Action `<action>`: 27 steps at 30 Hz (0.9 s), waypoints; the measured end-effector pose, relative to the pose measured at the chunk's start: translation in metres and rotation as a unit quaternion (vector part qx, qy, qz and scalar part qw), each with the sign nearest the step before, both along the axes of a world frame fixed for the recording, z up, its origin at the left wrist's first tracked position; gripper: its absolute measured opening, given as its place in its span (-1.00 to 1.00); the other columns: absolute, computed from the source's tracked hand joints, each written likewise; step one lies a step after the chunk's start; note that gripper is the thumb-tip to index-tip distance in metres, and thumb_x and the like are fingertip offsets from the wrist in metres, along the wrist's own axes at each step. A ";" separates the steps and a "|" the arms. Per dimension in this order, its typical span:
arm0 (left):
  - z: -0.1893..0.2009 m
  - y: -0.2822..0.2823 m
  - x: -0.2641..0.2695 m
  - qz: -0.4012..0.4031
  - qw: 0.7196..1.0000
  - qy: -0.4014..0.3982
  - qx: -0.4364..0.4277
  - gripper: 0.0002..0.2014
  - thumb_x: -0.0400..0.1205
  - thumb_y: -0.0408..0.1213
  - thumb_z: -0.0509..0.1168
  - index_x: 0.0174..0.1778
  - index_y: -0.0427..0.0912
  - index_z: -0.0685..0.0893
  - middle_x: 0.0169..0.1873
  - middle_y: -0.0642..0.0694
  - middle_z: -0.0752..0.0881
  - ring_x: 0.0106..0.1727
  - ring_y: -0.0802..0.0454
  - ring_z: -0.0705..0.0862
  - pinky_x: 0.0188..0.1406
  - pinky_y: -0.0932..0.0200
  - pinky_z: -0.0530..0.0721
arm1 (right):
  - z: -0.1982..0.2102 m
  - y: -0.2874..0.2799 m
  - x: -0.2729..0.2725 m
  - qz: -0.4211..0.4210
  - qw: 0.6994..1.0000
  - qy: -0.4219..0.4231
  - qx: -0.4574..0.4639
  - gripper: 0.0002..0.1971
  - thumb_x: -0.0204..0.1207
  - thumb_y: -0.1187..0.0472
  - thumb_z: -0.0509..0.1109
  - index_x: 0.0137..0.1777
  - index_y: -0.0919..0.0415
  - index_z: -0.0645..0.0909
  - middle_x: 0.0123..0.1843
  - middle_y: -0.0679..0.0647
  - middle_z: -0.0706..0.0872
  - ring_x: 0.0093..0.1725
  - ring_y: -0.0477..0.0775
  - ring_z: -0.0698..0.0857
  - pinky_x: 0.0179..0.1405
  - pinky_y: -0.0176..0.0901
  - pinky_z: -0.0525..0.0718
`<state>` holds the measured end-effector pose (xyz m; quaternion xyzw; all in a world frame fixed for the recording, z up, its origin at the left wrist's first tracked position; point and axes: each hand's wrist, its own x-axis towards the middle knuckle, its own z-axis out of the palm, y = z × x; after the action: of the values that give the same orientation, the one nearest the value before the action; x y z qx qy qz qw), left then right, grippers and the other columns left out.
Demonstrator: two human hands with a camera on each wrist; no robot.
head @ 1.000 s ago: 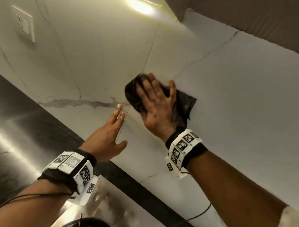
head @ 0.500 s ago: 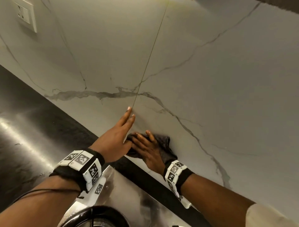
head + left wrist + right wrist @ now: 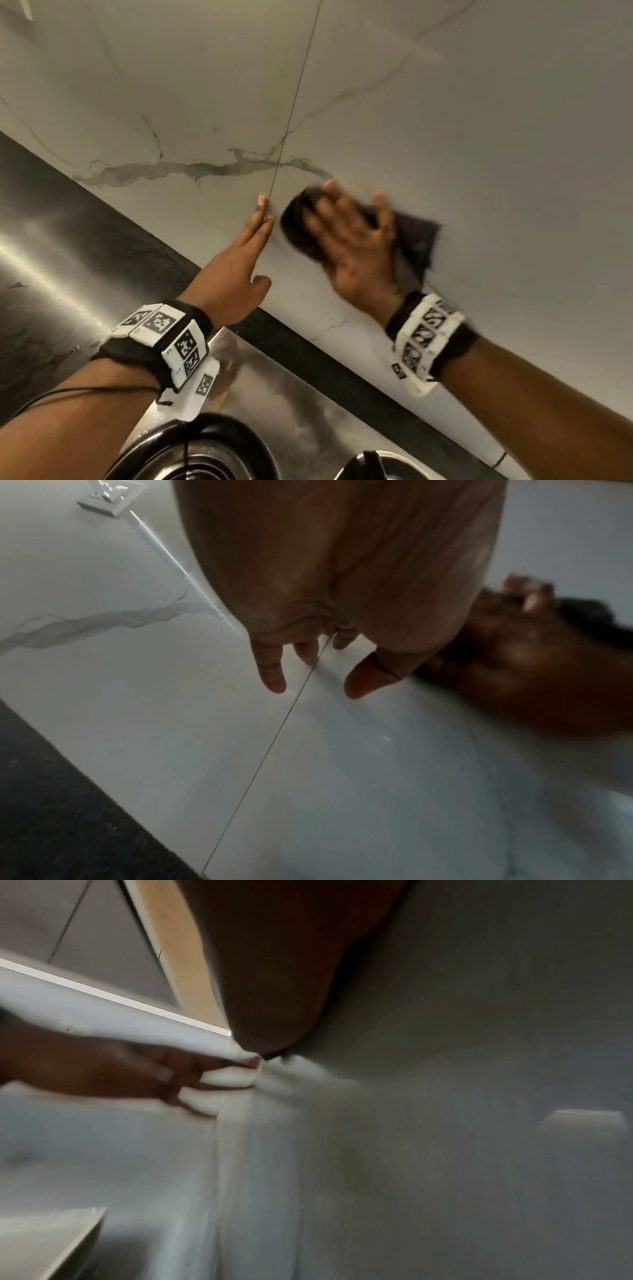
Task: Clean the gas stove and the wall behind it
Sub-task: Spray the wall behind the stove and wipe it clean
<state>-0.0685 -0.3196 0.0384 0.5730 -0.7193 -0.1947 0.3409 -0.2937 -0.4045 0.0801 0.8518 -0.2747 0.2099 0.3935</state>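
Observation:
The white marble-patterned wall (image 3: 479, 137) fills the head view. My right hand (image 3: 352, 222) presses a dark cloth (image 3: 416, 236) flat against it with spread, straight fingers; it is motion-blurred. My left hand (image 3: 246, 253) lies flat on the wall just left of the cloth, its fingertips on the thin tile joint (image 3: 291, 102). In the left wrist view the left hand's fingers (image 3: 270, 669) rest straight on the wall (image 3: 342, 777), with the blurred right hand (image 3: 514, 647) and cloth (image 3: 582, 612) beside them. The steel gas stove (image 3: 284, 394) lies below both wrists.
A black burner ring (image 3: 198, 448) and part of a pan support (image 3: 373, 462) sit at the bottom edge. A dark stone counter (image 3: 68, 240) runs along the wall's foot to the left. A wall socket (image 3: 109, 499) is mounted higher up on the left.
My right hand swept the cloth down from mid-wall to near the counter edge, then back up and to the right. The left hand has stayed flat on the wall.

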 end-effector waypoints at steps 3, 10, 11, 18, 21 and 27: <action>0.001 -0.001 0.005 0.000 1.000 -0.013 0.005 -0.03 0.67 -0.41 0.34 0.85 0.06 -0.14 0.69 0.47 -0.45 0.71 0.39 -0.10 0.61 0.24 0.24 | -0.089 -0.003 0.001 0.046 0.985 0.147 0.079 -0.52 0.83 0.31 0.02 0.67 0.32 0.51 0.74 0.31 0.42 0.79 0.32 0.26 0.82 0.33 -0.29; 0.006 0.000 0.010 -0.004 0.999 -0.050 0.012 -0.04 0.65 -0.31 0.39 0.87 -0.03 -0.08 0.74 0.37 -0.42 0.71 0.41 -0.09 0.57 0.27 0.25 | -0.156 0.012 -0.038 -0.026 0.921 0.381 0.081 -0.38 0.83 0.01 0.11 0.77 -0.36 -0.07 0.85 -0.04 -0.24 0.84 0.31 -0.29 0.73 0.48 -0.45; 0.007 0.000 0.009 -0.003 0.999 -0.050 0.012 -0.04 0.66 -0.30 0.40 0.87 -0.03 -0.08 0.74 0.36 -0.42 0.71 0.40 -0.09 0.58 0.26 0.25 | -0.153 0.016 -0.053 -0.020 0.918 0.381 0.110 -0.34 0.81 0.03 0.14 0.81 -0.29 -0.06 0.87 -0.01 -0.20 0.85 0.30 -0.26 0.73 0.46 -0.47; 0.017 0.010 -0.003 -0.014 0.997 -0.052 0.047 -0.05 0.70 -0.23 0.39 0.87 0.01 -0.10 0.78 0.24 -0.41 0.82 0.11 0.00 0.65 0.10 0.27 | -0.114 0.057 -0.181 -0.068 0.840 0.490 0.223 -0.06 0.48 -0.12 0.52 0.83 0.12 0.27 0.88 0.22 0.12 0.86 0.33 0.01 0.72 0.46 0.07; 0.015 0.018 -0.007 -0.032 0.996 -0.061 0.064 -0.07 0.70 -0.22 0.39 0.87 0.02 -0.08 0.78 0.23 -0.39 0.83 0.05 0.04 0.65 0.09 0.29 | -0.104 0.087 -0.233 -0.097 0.832 0.483 0.255 -0.26 0.67 -0.01 0.32 0.83 0.13 0.25 0.88 0.23 0.05 0.85 0.30 0.10 0.75 0.39 0.19; 0.019 0.041 -0.006 -0.030 0.994 -0.063 0.085 -0.10 0.70 -0.21 0.42 0.86 0.04 0.01 0.82 0.17 -0.32 0.83 -0.04 0.07 0.68 0.00 0.29 | -0.067 0.137 -0.297 -0.128 0.875 0.344 0.316 -0.49 0.58 0.26 0.12 0.52 0.10 0.55 0.49 0.16 0.73 0.43 0.25 0.57 0.29 0.13 0.42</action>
<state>-0.0746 -0.2786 0.0570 0.5894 -0.7369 -0.2287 0.2393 -0.5903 -0.2671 0.0133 0.9065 -0.2805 -0.2472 0.1962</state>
